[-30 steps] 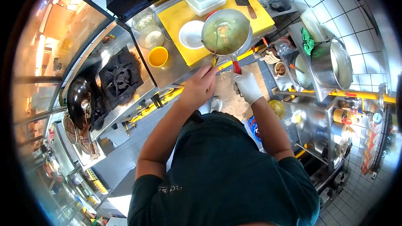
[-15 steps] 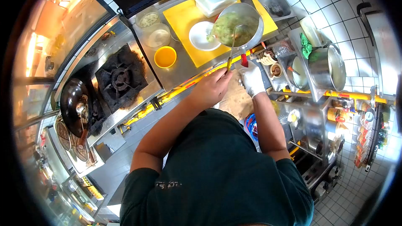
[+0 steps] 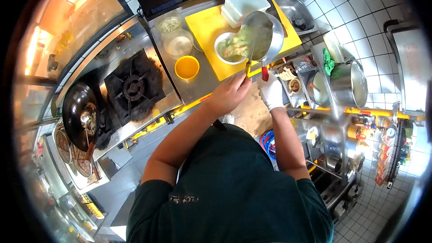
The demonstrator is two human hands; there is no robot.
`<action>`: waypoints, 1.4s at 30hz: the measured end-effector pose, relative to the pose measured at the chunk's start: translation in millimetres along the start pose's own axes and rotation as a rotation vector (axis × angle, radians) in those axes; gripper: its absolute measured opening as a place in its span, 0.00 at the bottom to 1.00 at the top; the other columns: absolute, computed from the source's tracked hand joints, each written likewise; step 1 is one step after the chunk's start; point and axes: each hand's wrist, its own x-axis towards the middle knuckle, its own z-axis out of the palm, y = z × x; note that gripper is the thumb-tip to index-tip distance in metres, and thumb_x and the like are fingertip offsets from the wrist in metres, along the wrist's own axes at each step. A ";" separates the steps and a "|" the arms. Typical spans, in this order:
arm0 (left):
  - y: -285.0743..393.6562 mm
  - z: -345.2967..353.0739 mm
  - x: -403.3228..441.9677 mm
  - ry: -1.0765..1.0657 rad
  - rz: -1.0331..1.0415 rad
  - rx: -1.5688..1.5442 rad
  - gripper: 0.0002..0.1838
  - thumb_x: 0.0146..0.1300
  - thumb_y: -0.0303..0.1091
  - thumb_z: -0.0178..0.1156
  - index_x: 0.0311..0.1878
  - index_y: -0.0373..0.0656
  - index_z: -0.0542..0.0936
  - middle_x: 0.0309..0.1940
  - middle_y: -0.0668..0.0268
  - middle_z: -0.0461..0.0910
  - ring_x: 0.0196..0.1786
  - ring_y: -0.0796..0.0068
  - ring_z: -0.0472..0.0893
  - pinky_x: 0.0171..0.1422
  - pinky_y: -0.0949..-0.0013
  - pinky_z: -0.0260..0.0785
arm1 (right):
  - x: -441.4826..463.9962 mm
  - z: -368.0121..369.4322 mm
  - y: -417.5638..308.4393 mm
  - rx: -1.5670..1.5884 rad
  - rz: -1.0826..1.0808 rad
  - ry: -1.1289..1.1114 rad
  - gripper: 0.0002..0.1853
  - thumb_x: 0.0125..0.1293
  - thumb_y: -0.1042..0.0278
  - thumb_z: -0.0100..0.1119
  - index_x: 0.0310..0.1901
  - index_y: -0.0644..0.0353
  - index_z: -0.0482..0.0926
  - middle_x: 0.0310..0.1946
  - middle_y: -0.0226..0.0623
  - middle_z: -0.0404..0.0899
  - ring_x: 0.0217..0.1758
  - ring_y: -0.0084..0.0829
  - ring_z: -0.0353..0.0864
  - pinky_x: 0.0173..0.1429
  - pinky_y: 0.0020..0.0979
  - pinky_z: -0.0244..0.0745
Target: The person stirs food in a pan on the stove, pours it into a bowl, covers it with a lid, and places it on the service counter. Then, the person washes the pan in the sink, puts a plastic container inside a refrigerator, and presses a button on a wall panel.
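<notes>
My left hand (image 3: 230,93), bare, is closed round the yellow handle of a ladle (image 3: 248,66); the ladle's metal shaft reaches up to the pan, and I cannot make out its head clearly. My right hand (image 3: 271,91), in a white glove, grips the red handle of a metal saucepan (image 3: 276,42). The saucepan is tipped to the left over a white bowl (image 3: 218,50). Green, chunky soup (image 3: 236,45) runs from its lip into the bowl, with some steam or blur over it. The bowl stands on a yellow cutting board (image 3: 201,22).
Left of the board are an orange-yellow cup (image 3: 186,68) and clear containers (image 3: 179,45). Lidded plastic boxes (image 3: 246,2) sit behind the saucepan, near a sink (image 3: 297,13). A gas burner (image 3: 134,87) and a wok (image 3: 78,112) are at the left. At the right stands a stockpot (image 3: 348,85).
The saucepan has tipped further left, and the white bowl, which looked bare inside before, now holds green soup. The ladle has moved with the pan, and the view has shifted slightly.
</notes>
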 end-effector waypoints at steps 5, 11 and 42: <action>-23.5 13.0 -3.6 0.084 0.008 0.034 0.18 0.73 0.29 0.61 0.63 0.33 0.79 0.62 0.45 0.78 0.62 0.49 0.82 0.69 0.57 0.76 | -5.1 0.4 -11.1 -0.189 -0.130 0.118 0.13 0.67 0.61 0.61 0.38 0.65 0.81 0.30 0.59 0.83 0.36 0.58 0.85 0.42 0.49 0.77; -41.7 22.3 -11.4 0.122 0.000 0.076 0.16 0.74 0.31 0.61 0.60 0.32 0.80 0.58 0.44 0.80 0.60 0.47 0.83 0.69 0.55 0.77 | -14.6 -3.6 -32.8 -0.292 -0.142 0.127 0.13 0.68 0.60 0.62 0.39 0.63 0.81 0.32 0.61 0.84 0.40 0.61 0.86 0.46 0.52 0.80; -92.8 -23.9 -83.4 -0.290 0.160 0.161 0.21 0.73 0.31 0.58 0.66 0.34 0.76 0.73 0.43 0.66 0.71 0.46 0.75 0.74 0.55 0.73 | -3.9 -0.4 -32.2 -0.331 -0.108 0.117 0.13 0.70 0.58 0.62 0.38 0.62 0.82 0.33 0.59 0.84 0.41 0.61 0.85 0.47 0.52 0.80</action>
